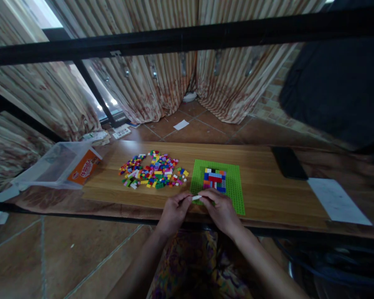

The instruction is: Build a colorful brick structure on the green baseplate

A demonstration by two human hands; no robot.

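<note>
A small white brick point(196, 197) is pinched between my left hand point(174, 209) and my right hand point(220, 209), both closed on it at the near edge of a green baseplate point(233, 187). On the baseplate sits a flat block of red, blue, orange and white bricks point(215, 179). A heap of several loose coloured bricks point(154, 169) lies on the wooden board point(112, 189) just left of the baseplate.
A clear plastic tub with an orange label point(60, 166) lies on its side at the board's left end. A black phone point(288, 162) and a white sheet of paper point(338, 201) lie to the right. A black bar point(187, 39) crosses overhead. Curtains hang behind.
</note>
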